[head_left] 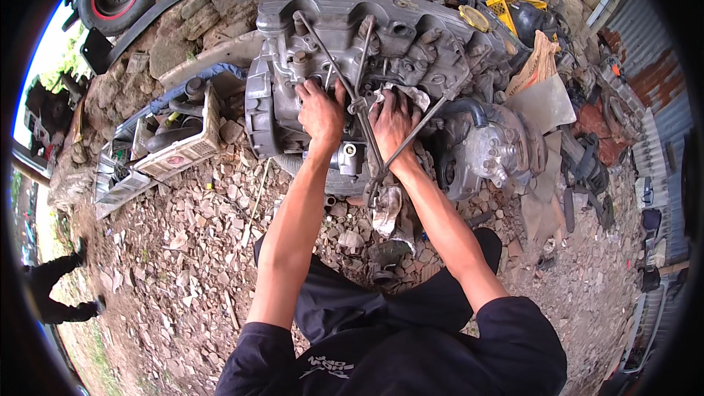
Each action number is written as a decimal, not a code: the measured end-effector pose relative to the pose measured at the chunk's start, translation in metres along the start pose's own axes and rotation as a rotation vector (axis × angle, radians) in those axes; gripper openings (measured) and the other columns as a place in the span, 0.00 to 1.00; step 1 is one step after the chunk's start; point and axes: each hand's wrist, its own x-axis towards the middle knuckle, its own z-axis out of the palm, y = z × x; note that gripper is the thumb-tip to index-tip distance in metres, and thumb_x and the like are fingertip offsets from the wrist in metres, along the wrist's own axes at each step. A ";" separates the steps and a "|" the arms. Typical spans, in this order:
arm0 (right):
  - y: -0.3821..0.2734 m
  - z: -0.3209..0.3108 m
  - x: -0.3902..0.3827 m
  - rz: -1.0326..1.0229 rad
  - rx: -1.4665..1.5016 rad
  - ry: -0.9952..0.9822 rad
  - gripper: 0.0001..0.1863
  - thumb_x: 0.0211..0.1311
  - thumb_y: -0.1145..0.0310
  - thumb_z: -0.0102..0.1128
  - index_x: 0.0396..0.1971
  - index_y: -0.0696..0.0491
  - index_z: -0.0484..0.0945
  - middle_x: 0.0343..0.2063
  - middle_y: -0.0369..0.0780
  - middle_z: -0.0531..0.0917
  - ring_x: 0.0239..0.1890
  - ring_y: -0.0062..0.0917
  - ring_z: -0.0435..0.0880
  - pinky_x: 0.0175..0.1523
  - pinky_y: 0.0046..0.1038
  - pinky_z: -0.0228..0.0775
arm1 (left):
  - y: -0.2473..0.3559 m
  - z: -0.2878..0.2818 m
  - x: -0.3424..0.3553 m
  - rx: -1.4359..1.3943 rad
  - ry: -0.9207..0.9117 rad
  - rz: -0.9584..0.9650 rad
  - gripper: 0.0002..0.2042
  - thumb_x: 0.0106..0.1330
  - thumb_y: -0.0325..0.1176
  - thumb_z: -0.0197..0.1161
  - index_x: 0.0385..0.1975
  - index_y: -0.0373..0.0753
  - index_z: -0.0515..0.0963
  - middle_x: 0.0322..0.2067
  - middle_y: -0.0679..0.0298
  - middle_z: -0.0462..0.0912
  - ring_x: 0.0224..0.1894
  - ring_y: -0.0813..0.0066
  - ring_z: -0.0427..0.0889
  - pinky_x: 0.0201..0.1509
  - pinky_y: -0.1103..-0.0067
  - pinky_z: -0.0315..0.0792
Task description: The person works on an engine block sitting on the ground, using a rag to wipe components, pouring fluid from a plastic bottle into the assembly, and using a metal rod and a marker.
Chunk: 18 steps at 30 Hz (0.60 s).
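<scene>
A large grey metal engine (433, 18) lies before me, its upper surface greasy. My left hand (321, 114) reaches into its left part, fingers curled down beside a thin shiny rod (328, 75); what the fingertips grip is hidden. On the engine's middle, my right hand (394, 123) is closed over a crumpled whitish rag (416, 97). Dark sling ropes (321, 44) run across the engine and meet in a knot between my forearms. Below the knot hangs a stained pale cloth (387, 211).
At the left stands a broken whitish crate (180, 154) holding parts. A round metal housing (499, 150) adjoins the engine's right side. Stone rubble (183, 249) covers the ground. Another person's legs (55, 286) show far left; a corrugated metal wall (649, 37) rises at right.
</scene>
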 end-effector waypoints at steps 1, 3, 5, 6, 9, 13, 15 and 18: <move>-0.002 -0.004 0.000 0.020 -0.007 -0.017 0.20 0.65 0.63 0.52 0.52 0.58 0.71 0.53 0.49 0.78 0.61 0.41 0.71 0.61 0.54 0.57 | 0.000 0.000 0.000 0.002 0.007 0.003 0.29 0.67 0.56 0.58 0.47 0.30 0.67 0.48 0.44 0.71 0.38 0.41 0.83 0.38 0.55 0.77; -0.003 -0.005 -0.002 0.007 -0.045 0.017 0.21 0.67 0.60 0.51 0.54 0.56 0.69 0.50 0.48 0.80 0.57 0.41 0.74 0.58 0.52 0.58 | -0.002 0.000 -0.001 0.005 0.024 0.007 0.30 0.66 0.56 0.58 0.47 0.30 0.67 0.48 0.44 0.71 0.38 0.41 0.83 0.39 0.55 0.76; -0.003 -0.007 -0.004 0.027 -0.055 -0.032 0.21 0.66 0.59 0.52 0.54 0.56 0.69 0.48 0.47 0.81 0.55 0.42 0.74 0.56 0.52 0.59 | -0.004 0.002 -0.001 -0.004 0.037 0.013 0.30 0.66 0.56 0.58 0.47 0.30 0.67 0.48 0.44 0.71 0.38 0.41 0.83 0.39 0.54 0.76; -0.002 -0.009 -0.004 0.039 -0.062 -0.057 0.21 0.66 0.59 0.52 0.54 0.56 0.69 0.47 0.47 0.82 0.53 0.43 0.74 0.55 0.52 0.59 | -0.002 0.001 -0.001 -0.009 0.042 0.016 0.30 0.66 0.56 0.59 0.48 0.30 0.67 0.48 0.44 0.71 0.38 0.41 0.83 0.40 0.54 0.76; 0.001 -0.004 -0.007 0.061 -0.020 0.006 0.23 0.64 0.60 0.53 0.55 0.57 0.68 0.42 0.47 0.84 0.48 0.45 0.75 0.55 0.49 0.61 | 0.002 -0.001 -0.001 -0.010 0.018 0.000 0.30 0.66 0.56 0.59 0.48 0.29 0.67 0.48 0.44 0.71 0.39 0.41 0.83 0.40 0.54 0.76; 0.001 0.000 -0.007 0.098 0.016 -0.002 0.24 0.62 0.60 0.55 0.55 0.56 0.68 0.40 0.48 0.84 0.48 0.45 0.75 0.55 0.49 0.60 | -0.001 0.002 0.000 -0.002 0.027 0.002 0.30 0.66 0.56 0.58 0.48 0.29 0.67 0.48 0.44 0.71 0.39 0.41 0.83 0.40 0.54 0.76; 0.003 0.003 -0.006 0.130 0.036 -0.017 0.24 0.62 0.59 0.55 0.55 0.55 0.68 0.39 0.48 0.84 0.48 0.45 0.75 0.54 0.49 0.60 | -0.003 0.002 0.000 0.000 0.062 0.026 0.30 0.66 0.56 0.58 0.47 0.28 0.67 0.48 0.44 0.71 0.39 0.41 0.83 0.40 0.55 0.76; 0.008 0.007 -0.010 0.126 0.039 0.011 0.23 0.63 0.58 0.55 0.54 0.54 0.69 0.35 0.49 0.84 0.48 0.44 0.75 0.53 0.49 0.59 | 0.000 0.000 -0.001 -0.014 0.017 0.009 0.31 0.66 0.57 0.58 0.47 0.29 0.67 0.48 0.44 0.71 0.39 0.41 0.83 0.39 0.55 0.77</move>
